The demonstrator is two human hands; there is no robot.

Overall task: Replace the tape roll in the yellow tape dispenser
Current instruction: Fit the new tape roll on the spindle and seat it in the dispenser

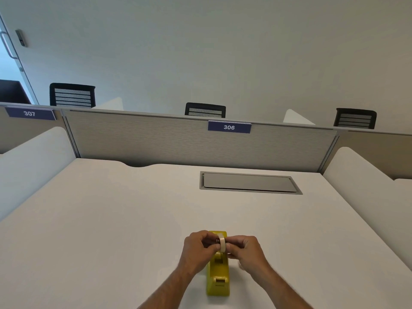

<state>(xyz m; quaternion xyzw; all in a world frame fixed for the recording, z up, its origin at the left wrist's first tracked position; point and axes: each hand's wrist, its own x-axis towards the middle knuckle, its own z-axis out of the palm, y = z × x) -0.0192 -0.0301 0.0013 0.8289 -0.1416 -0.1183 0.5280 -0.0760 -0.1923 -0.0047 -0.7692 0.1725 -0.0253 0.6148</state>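
Both hands meet over the far half of the yellow tape dispenser (218,273), which stands on the white worktop (111,219) with its cutter end toward the person. The left hand (197,247) and the right hand (244,249) each pinch 1 side of the pale tape roll (222,242), which stands on edge between them, directly above the dispenser's cradle. The left fingers (206,238) are curled closed around the roll's left face, thumb pressed near its lower rim; the right fingers (234,243) are closed on its right face. Whether the roll already sits in the cradle or is held just above it cannot be told, since the fingers hide the seat. A dark bit of the core or spindle shows just left of the roll, beside the left fingers.

Below the fingers, toward the person, the dispenser's body runs between the 2 forearms to its cutter end. A small pale object (240,265) peeks out just beneath the right hand, too hidden to identify.

Well beyond the fingers, a grey cable hatch (249,182) is set flush in the worktop. Farther still stands a grey divider panel (156,137) bearing a blue label reading 306 (229,127); another label reading 307 (30,113) sits off to the left.
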